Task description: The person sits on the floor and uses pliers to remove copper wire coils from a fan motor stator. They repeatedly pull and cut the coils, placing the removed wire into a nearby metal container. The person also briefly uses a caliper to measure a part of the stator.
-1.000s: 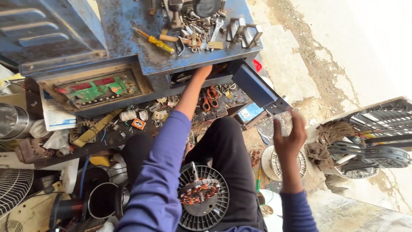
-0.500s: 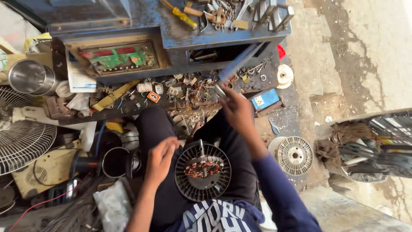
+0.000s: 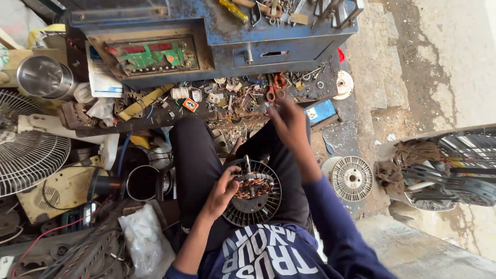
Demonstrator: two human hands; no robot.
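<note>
Left hand [image 3: 223,190] grips the fan motor [image 3: 253,192]; right hand [image 3: 289,121], fingers loosely curled, near blue box [image 3: 320,110]

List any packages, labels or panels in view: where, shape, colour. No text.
Printed panel: blue cabinet front, rectangular, green and red.
White paper label: left of that panel, blue strip.
Small tag: cluttered shelf, orange-white diamond.
Blue box: beside right hand, flat.
Plastic bag: lower left, crumpled, clear-white.

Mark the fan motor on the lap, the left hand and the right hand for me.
fan motor [image 3: 257,199]: head view, on its dark ribbed housing.
left hand [image 3: 222,192]: head view, back of hand.
right hand [image 3: 289,121]: head view, back of hand.
</note>
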